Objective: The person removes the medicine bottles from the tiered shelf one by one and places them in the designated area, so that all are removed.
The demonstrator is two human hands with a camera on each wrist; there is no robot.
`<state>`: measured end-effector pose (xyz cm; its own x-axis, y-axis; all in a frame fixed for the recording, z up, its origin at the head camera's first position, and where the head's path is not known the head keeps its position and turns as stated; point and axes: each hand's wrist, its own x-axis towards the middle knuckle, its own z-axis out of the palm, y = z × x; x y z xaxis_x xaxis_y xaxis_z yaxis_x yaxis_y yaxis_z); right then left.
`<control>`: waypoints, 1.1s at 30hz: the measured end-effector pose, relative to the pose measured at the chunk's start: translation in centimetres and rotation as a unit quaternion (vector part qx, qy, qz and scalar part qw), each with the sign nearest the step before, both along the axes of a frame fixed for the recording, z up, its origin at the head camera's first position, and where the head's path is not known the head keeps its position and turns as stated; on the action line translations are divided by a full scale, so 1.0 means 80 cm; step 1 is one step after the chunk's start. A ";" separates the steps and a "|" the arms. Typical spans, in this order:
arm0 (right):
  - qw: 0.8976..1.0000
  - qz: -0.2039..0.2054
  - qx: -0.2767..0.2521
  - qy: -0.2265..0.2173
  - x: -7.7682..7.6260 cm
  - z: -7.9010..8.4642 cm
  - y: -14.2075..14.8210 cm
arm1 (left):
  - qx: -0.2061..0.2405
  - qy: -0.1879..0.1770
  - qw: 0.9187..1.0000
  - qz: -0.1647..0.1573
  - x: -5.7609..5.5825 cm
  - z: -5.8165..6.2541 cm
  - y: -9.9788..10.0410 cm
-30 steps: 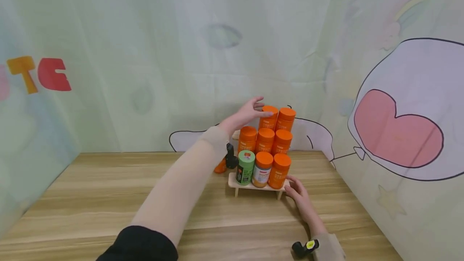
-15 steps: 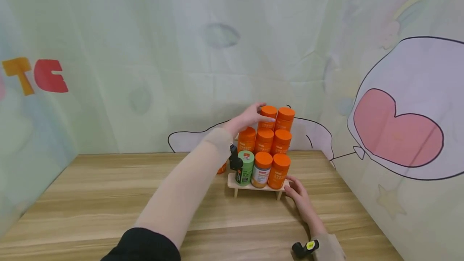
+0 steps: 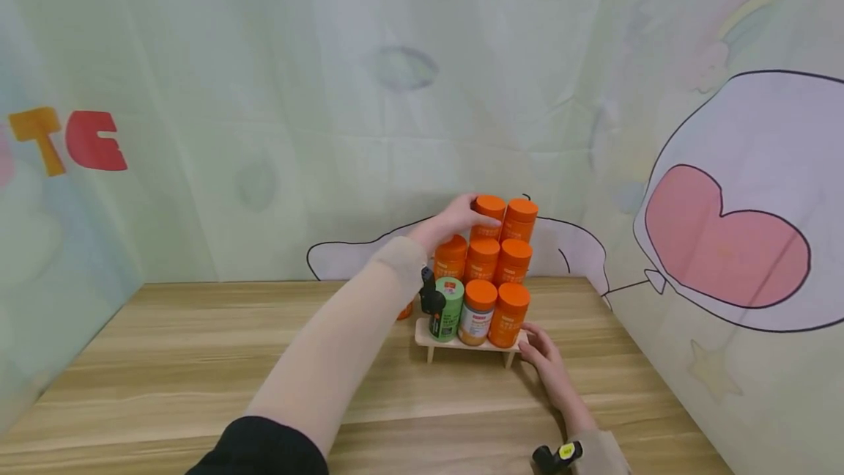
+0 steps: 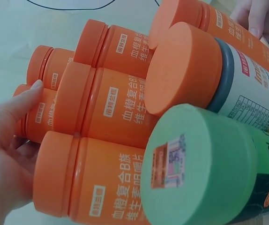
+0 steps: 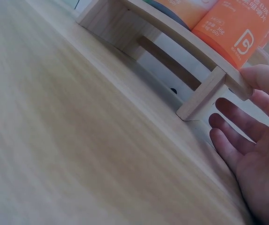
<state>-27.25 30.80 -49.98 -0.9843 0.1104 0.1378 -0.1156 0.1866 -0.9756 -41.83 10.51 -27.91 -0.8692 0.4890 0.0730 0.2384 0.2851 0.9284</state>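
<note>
A tiered wooden rack [image 3: 425,333] bears rows of capped bottles. My left hand [image 3: 456,215] reaches to the top tier and grips the left orange bottle [image 3: 489,207], thumb across its front, fingers behind it. Another orange bottle [image 3: 522,211] stands at its right. In the left wrist view the thumb [image 4: 29,96] lies against the held bottle [image 4: 43,111]. My right hand [image 3: 547,363] holds the rack's lower right end. In the right wrist view its thumb is at the plank's edge, the other fingers [image 5: 235,115] bent below beside the rack leg [image 5: 202,96].
On the front tier stand a green bottle [image 3: 450,303], a white-labelled bottle with an orange cap [image 3: 478,317] and an orange bottle [image 3: 509,317]. Three orange bottles fill the middle tier. Another orange item [image 3: 405,311] shows partly behind my left wrist. A printed curtain [image 3: 264,130] hangs behind the table [image 3: 198,358].
My left hand has come down from over the top left bottle and closed its fingers round it. The right hand stays at the rack's end.
</note>
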 end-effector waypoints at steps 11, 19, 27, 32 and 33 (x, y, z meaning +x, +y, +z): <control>1.000 0.002 -0.007 0.002 -0.001 -0.001 -0.002 | 0.027 0.004 0.999 0.026 0.000 -0.002 -0.002; 1.000 -0.001 -0.006 0.001 -0.002 -0.001 0.001 | 0.062 0.026 0.996 0.057 0.000 0.003 -0.015; 1.000 0.006 -0.003 0.013 -0.001 -0.001 0.002 | 0.144 0.047 0.985 0.085 -0.006 0.000 -0.049; 1.000 0.008 -0.009 0.017 -0.002 -0.002 0.000 | 0.202 0.049 0.970 0.128 -0.006 -0.006 -0.074; 1.000 0.009 -0.010 0.017 -0.002 -0.002 0.000 | 0.213 0.049 0.966 0.137 -0.007 -0.008 -0.080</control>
<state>-27.42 30.81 -50.11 -0.9810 0.0958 0.1689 -0.1516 0.1656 -0.9745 -42.38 4.14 -28.53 -0.9404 0.1482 0.3059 0.3015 -0.0524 0.9520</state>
